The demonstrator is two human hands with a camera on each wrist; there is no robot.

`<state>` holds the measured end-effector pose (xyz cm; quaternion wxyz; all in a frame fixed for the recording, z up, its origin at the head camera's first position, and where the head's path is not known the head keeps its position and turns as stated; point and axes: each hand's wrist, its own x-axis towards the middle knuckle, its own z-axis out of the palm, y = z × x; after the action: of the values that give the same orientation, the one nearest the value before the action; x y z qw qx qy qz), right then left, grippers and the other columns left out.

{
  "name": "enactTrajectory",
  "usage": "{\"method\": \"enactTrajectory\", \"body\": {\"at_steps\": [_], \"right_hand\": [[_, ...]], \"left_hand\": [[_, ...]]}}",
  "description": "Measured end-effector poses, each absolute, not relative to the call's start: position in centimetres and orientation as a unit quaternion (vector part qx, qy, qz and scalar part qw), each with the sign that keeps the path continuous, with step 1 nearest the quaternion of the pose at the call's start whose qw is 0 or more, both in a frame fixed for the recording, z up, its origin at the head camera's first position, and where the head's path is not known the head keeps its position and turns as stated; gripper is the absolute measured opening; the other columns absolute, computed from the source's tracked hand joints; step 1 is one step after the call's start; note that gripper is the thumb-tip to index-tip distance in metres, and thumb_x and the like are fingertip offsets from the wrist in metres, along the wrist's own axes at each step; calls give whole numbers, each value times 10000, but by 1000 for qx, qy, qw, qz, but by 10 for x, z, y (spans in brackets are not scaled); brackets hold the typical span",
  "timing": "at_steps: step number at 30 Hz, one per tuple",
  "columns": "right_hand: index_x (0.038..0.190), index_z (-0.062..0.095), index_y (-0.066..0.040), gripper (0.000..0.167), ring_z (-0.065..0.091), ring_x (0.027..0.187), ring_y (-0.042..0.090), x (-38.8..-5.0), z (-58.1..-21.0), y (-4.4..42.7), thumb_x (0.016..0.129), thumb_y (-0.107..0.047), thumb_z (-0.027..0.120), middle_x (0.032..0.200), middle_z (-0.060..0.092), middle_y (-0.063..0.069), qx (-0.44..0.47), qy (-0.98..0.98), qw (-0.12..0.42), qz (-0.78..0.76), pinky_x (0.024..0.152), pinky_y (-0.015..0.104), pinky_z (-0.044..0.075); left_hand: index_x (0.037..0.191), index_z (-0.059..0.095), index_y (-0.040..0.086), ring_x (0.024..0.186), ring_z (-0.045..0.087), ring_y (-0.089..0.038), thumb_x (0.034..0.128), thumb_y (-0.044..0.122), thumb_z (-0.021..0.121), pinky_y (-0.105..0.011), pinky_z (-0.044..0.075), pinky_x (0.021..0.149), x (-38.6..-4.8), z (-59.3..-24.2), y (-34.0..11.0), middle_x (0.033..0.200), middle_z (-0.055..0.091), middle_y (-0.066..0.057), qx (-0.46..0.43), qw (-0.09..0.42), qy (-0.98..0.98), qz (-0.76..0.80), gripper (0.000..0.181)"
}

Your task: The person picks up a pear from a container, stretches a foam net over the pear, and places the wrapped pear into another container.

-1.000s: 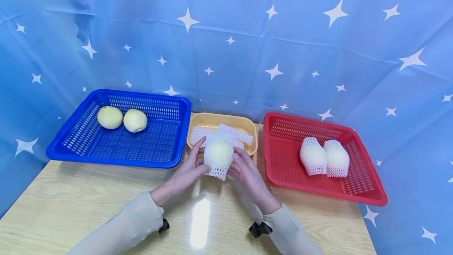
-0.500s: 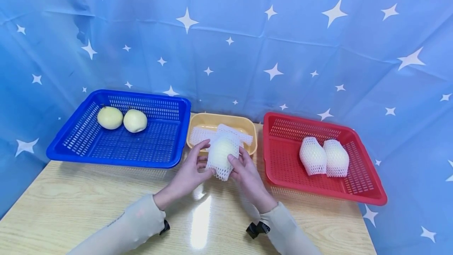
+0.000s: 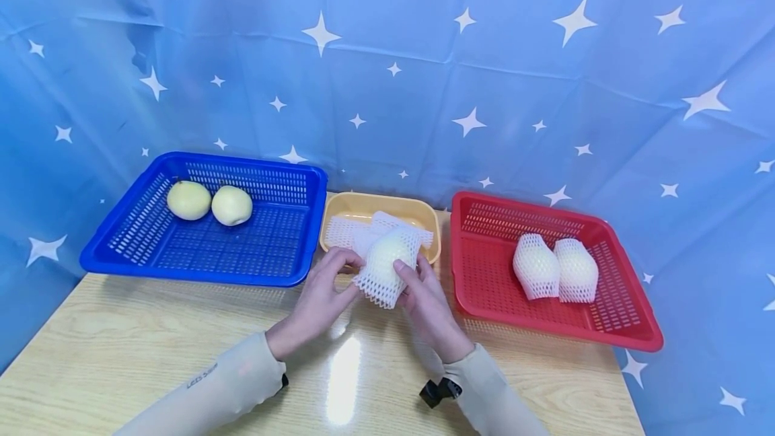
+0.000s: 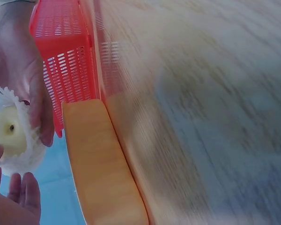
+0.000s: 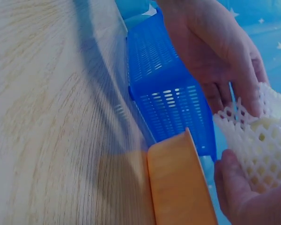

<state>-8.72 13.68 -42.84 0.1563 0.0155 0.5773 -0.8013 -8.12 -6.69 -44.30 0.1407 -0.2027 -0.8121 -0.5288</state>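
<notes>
A pale yellow pear [image 4: 8, 126] sits inside a white foam net [image 3: 390, 271], held up in front of the small tan tray [image 3: 418, 204]. My right hand [image 3: 426, 308] grips the netted pear from the right, thumb across its front. On the other side, my left hand [image 3: 321, 298] pinches the loose lower left edge of the net. In the left wrist view the net's open end shows the pear's dark-centred tip. The right wrist view has the left thumb [image 5: 248, 93] on the net's rim; part of the left fingers is behind the mesh.
Flat foam nets [image 3: 345, 231] lie in the tan tray. A blue basket [image 3: 266, 278] at left holds two bare pears [image 3: 232, 206]. Two netted pears [image 3: 575, 271] lie in the red basket [image 3: 484, 274] at right. A starry blue curtain [image 3: 387, 86] hangs behind the wooden table [image 3: 181, 335].
The netted pear has shifted slightly right and tilted, its open end now toward lower left. My right thumb has moved onto its front. My left fingers have gone from the pear's side to the net's edge.
</notes>
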Motion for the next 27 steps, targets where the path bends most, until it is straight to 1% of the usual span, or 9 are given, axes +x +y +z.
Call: {"method": "enactTrajectory", "body": {"at_steps": [2,5,9,11,14,17,21,24,27], "right_hand": [[1607,194,-149,695,618,1250,219,-87,-429,137,1062,-343,578,1504,456,162,18,571,159,-805,972,356,557],[1607,191,-154,677,611,1260,208,-87,-429,137,1068,-324,565,1514,451,159,20,555,161,-816,979,350,554],[1605,198,-139,642,591,1271,188,-88,-430,136,1079,-274,539,1526,433,160,16,537,146,-831,995,328,544],[1598,209,-126,631,589,1265,183,-88,-430,137,1077,-262,538,1524,432,161,15,538,138,-831,995,317,543],[1592,215,-116,630,592,1259,190,-88,-429,138,1075,-266,543,1523,431,165,15,546,139,-826,989,323,548],[1593,214,-123,647,591,1269,206,-87,-428,141,1067,-273,559,1525,428,162,17,552,142,-821,1000,341,545],[1592,209,-130,662,579,1303,230,-87,-428,144,1061,-286,573,1531,423,155,15,565,142,-813,1021,367,535],[1592,203,-133,657,568,1324,243,-86,-428,147,1067,-294,563,1544,418,151,6,575,145,-805,1022,381,535],[1600,189,-123,650,553,1335,240,-84,-427,147,1075,-279,540,1559,399,156,-4,575,143,-806,1025,375,534]], "left_hand": [[1056,677,91,1008,684,-210,841,-55,781,-362,587,898,-81,-444,-67,1091,677,-28,-199,153,-813,-526,280],[1006,692,91,935,693,-179,843,-95,752,-337,608,832,-81,-446,-68,1015,705,-19,-205,164,-804,-533,254],[962,693,78,873,681,-146,844,-144,732,-299,616,770,-80,-450,-69,955,706,-21,-265,174,-785,-533,254],[969,693,72,876,682,-146,837,-157,731,-289,612,778,-79,-452,-69,958,697,-20,-298,173,-774,-531,267],[1036,683,66,942,676,-161,854,-112,717,-323,608,830,-80,-454,-69,1022,678,-20,-320,158,-766,-535,257],[1157,642,66,1070,634,-201,880,13,684,-387,590,887,-80,-453,-70,1159,641,-33,-309,140,-769,-542,285],[1319,575,44,1208,571,-317,937,139,621,-462,567,944,-79,-452,-70,1323,558,-88,-294,125,-762,-563,396],[1400,552,41,1255,547,-375,973,142,591,-515,549,984,-79,-452,-68,1396,502,-121,-300,113,-748,-581,440],[1432,557,51,1297,531,-347,976,113,588,-534,533,1008,-78,-452,-65,1439,466,-128,-315,97,-742,-584,461]]}}
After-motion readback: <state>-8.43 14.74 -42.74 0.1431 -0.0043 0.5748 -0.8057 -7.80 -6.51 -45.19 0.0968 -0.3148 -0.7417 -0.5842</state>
